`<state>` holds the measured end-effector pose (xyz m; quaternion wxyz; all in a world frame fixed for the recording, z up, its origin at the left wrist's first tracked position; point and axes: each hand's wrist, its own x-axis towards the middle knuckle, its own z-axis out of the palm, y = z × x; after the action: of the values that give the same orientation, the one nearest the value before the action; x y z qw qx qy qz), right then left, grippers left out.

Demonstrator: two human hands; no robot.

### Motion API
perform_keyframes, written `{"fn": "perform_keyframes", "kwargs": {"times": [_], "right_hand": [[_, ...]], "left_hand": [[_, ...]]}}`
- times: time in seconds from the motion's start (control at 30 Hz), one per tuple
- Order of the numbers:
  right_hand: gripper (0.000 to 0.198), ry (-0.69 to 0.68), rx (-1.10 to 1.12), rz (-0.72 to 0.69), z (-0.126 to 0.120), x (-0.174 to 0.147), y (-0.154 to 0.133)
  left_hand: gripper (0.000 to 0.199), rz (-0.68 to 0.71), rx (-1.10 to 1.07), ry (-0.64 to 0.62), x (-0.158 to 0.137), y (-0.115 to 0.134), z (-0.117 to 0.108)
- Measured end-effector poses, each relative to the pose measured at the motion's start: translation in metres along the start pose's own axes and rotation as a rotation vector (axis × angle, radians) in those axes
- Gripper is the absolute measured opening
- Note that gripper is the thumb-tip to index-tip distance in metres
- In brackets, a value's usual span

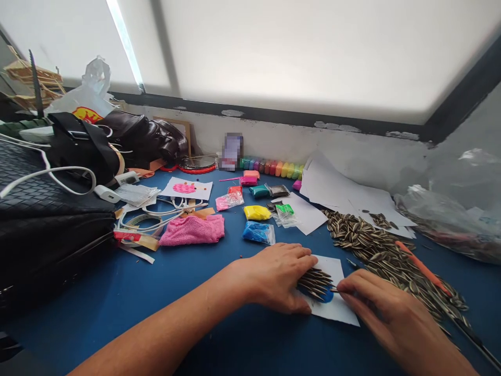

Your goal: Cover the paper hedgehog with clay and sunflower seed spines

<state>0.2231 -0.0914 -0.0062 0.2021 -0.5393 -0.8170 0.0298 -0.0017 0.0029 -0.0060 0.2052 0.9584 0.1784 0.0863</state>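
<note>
A white paper sheet (340, 313) lies on the blue table, carrying a patch of blue clay (327, 296). Several striped sunflower seeds (313, 282) stick out of the clay in overlapping rows, their tips toward the right. My left hand (277, 277) rests over the paper's left side, thumb and fingers apart around the seeded clay and covering part of it. Between thumb and forefinger, my right hand (387, 313) pinches one sunflower seed (334, 290) at the clay's right edge. Beyond that hand spreads a heap of loose sunflower seeds (364, 243).
An orange slender tool (422, 267) lies across the heap. Clay packets in yellow (257, 212) and blue (258, 232) sit ahead, near a pink cloth (193, 230). A black bag (50, 230) stands left; a plastic bag (454, 219) lies right. Paper sheets (336, 188) lean at the back.
</note>
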Motion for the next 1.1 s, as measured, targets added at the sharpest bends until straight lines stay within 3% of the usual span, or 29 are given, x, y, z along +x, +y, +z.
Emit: {"fn": "perform_keyframes", "kwargs": {"times": [0.37, 1.1], "right_hand": [[0.022, 0.115, -0.041, 0.029, 0.008, -0.001, -0.005], [0.026, 0.085, -0.085, 0.025, 0.013, 0.001, -0.01]], "left_hand": [[0.06, -0.018, -0.005, -0.023, 0.0, 0.002, -0.003], [0.061, -0.03, 0.016, -0.028, -0.001, 0.002, -0.001]]}}
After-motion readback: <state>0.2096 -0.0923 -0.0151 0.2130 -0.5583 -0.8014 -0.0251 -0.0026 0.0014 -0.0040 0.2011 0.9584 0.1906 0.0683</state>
